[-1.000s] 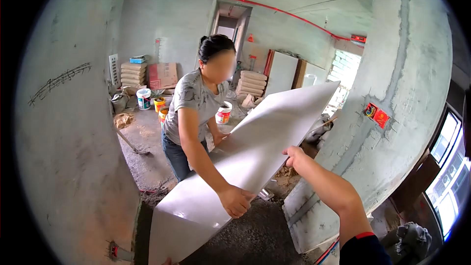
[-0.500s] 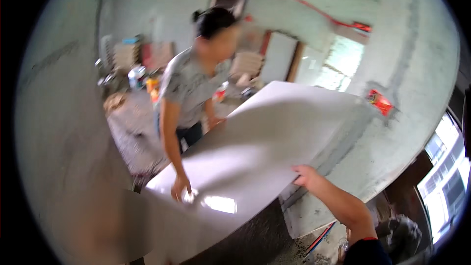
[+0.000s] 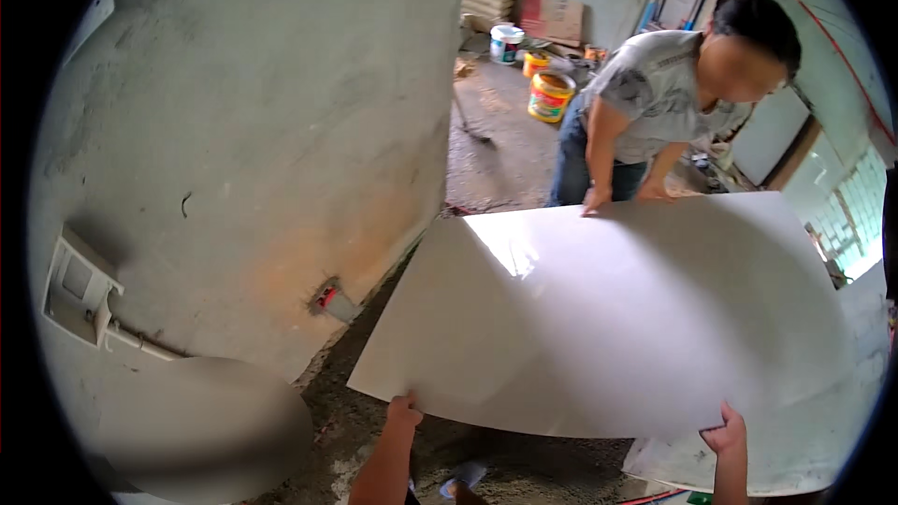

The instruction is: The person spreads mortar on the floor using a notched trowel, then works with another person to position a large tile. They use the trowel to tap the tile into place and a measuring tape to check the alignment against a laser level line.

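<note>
A large glossy white tile slab (image 3: 580,318) lies across the middle of the view, tilted and reflecting light. At its near left corner, my left hand (image 3: 404,410) is closed on the edge, with the thumb on top. My right hand (image 3: 728,432) grips the same near edge farther right, thumb up and fingers hidden below. Across the slab a co-worker (image 3: 655,84) in a patterned grey shirt bends over, both hands at the far edge. The slab's underside is hidden.
A bare plaster wall (image 3: 253,131) rises at left, with an open electrical box (image 3: 79,290) and a low wall socket recess (image 3: 332,299). Behind stand yellow buckets (image 3: 550,96), a white bucket (image 3: 506,44) and stacked bags (image 3: 488,0). Rough dark floor (image 3: 524,458) shows below the slab.
My view has swung left, bringing more wall and my left hand on the slab's edge into sight. The co-worker's front hand has moved from the slab's surface to its far edge.
</note>
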`<state>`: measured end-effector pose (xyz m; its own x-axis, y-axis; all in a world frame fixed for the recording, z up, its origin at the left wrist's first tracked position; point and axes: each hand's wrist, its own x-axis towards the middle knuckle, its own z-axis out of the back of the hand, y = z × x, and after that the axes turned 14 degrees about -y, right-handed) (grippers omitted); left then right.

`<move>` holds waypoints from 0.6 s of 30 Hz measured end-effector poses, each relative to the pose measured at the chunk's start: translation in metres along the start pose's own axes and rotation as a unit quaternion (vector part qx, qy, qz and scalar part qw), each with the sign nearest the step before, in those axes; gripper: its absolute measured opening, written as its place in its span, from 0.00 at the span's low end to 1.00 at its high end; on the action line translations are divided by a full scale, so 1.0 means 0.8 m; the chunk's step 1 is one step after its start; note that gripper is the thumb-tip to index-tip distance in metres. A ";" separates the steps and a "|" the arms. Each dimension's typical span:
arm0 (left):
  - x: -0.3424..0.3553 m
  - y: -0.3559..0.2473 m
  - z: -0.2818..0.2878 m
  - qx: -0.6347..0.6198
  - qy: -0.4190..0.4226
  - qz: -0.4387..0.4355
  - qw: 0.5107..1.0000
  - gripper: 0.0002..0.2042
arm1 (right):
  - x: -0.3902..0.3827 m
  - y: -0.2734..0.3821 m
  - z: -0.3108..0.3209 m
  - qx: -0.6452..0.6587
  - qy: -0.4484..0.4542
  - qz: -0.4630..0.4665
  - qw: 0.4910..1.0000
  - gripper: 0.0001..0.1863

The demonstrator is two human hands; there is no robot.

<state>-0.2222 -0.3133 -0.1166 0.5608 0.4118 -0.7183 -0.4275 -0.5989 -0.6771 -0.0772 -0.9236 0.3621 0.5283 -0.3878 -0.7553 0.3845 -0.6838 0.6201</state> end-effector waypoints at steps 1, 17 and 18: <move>0.014 0.008 0.014 -0.038 0.025 0.012 0.999 0.38 | -0.005 -0.021 0.003 0.004 0.005 -0.015 1.000 0.20; 0.155 0.005 0.085 -0.136 -0.249 0.222 0.933 0.25 | 0.012 -0.151 0.151 -0.005 -0.022 0.130 0.991 0.24; 0.165 0.008 0.085 -0.117 -0.250 0.221 0.936 0.21 | 0.011 -0.167 0.153 0.001 -0.038 0.128 0.991 0.24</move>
<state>-0.1993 -0.2162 -0.2263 -0.0600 0.3230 -0.9445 -0.3398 -0.8963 -0.2849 -0.2165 -0.9112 0.2470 0.5506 -0.5938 -0.5867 0.2430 -0.5584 0.7932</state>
